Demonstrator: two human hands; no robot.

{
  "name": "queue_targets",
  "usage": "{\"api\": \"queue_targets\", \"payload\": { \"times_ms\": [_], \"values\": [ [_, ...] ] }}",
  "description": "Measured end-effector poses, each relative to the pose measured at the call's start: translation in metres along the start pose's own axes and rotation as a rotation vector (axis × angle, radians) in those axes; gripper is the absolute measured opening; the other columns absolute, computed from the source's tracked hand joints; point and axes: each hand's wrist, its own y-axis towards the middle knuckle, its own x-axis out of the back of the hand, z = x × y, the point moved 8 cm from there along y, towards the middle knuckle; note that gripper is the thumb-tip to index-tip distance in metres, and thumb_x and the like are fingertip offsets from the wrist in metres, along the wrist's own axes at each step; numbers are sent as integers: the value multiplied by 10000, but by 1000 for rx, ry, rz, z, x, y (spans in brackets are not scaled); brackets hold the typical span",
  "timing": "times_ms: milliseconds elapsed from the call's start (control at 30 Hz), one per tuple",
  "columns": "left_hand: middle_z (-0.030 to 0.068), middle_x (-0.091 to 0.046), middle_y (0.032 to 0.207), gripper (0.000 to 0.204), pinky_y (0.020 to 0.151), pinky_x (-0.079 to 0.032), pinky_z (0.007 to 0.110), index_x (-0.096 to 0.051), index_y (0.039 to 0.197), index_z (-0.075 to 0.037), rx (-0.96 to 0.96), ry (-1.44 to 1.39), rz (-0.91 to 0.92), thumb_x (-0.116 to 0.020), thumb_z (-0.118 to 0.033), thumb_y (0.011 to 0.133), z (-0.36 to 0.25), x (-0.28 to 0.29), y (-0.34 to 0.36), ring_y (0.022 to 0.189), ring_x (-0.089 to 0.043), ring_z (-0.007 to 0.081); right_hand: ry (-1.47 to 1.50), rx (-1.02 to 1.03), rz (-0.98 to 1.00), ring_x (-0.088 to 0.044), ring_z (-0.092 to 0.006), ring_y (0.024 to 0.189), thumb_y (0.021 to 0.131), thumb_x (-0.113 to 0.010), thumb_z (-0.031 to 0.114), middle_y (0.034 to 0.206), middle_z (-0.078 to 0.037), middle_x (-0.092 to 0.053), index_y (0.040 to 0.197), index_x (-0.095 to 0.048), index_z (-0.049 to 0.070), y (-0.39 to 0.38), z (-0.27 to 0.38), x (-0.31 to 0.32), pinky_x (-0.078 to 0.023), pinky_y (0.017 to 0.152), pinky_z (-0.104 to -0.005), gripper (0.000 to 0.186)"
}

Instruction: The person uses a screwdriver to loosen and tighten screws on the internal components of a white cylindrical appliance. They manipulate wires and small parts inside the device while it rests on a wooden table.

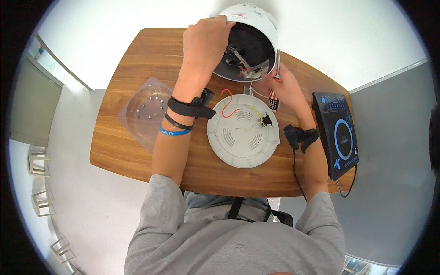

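Housing point(252, 14) tilted on its side at the far edge of the surface point(220, 181), both hands at its rim.
The open end of the housing faces the person, exposing wiring and metal parts point(239, 60) within a dark interior. The left hand point(206, 41) grips the upper left of the rim, fingers curled over it. The right hand point(289, 89), at the lower right of the rim, is closed on a slim metal tool point(278, 64); its fingertips are partly blurred. A round white vented base point(243, 153) lies just in front of the housing, with a red wire point(226, 104) and a yellow wire point(255, 112) across it. To the left, a clear tray point(145, 133) holds small screws point(151, 110). A black cooktop point(343, 151) stands at the right edge.
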Motion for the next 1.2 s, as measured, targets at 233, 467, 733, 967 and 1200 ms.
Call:
{"api": "queue_targets", "payload": {
  "times_ms": [233, 467, 733, 967, 1200],
  "values": [
    [188, -835, 1035, 267, 819, -658, 472, -860, 1125, -67, -160, -235, -148, -785, -308, 1039, -8, -1, 0, 946, -806, 412, 317, -307, 171, -795, -161, 772, 1152, -697, 204, 964, -138, -771, 1114, -508, 84, -11, -11, -17, -583, 593, -319, 227],
    [274, -813, 1124, 349, 915, -638, 591, -776, 1322, -20, 19, -126, 39, -750, -178, 1013, 32, -38, -12, 1083, -780, 491, 133, -243, -62, -708, -114, 672, 1114, -767, 286, 868, -77, -723, 1114, -558, 36, -14, 7, 33, -537, 571, -288, 325],
    [277, -808, 1040, 330, 873, -631, 618, -756, 1342, -72, 27, 26, 153, -689, -125, 1023, 48, -41, -15, 998, -778, 527, 22, -94, -252, -743, -158, 674, 1040, -845, 423, 1426, -250, -708, 1546, -500, -9, 6, 49, 67, -599, 659, -323, 749],
    [245, -813, 1039, 331, 853, -633, 602, -771, 1338, -101, -118, 40, 68, -731, -120, 1010, -9, -15, -13, 966, -784, 500, -178, -162, -73, -808, -280, 666, 1051, -808, 364, 1441, -370, -708, 1760, -334, 56, 19, 43, 50, -657, 741, -423, 907],
    [273, -814, 1096, 206, 912, -636, 469, -822, 1217, -14, -141, -186, 114, -747, -77, 1035, -56, 7, -5, 1034, -810, 444, -162, -292, 105, -818, -278, 664, 1056, -802, 292, 1113, -299, -807, 1776, -284, 60, 15, 0, 46, -650, 678, -428, 917]
  ]
}}
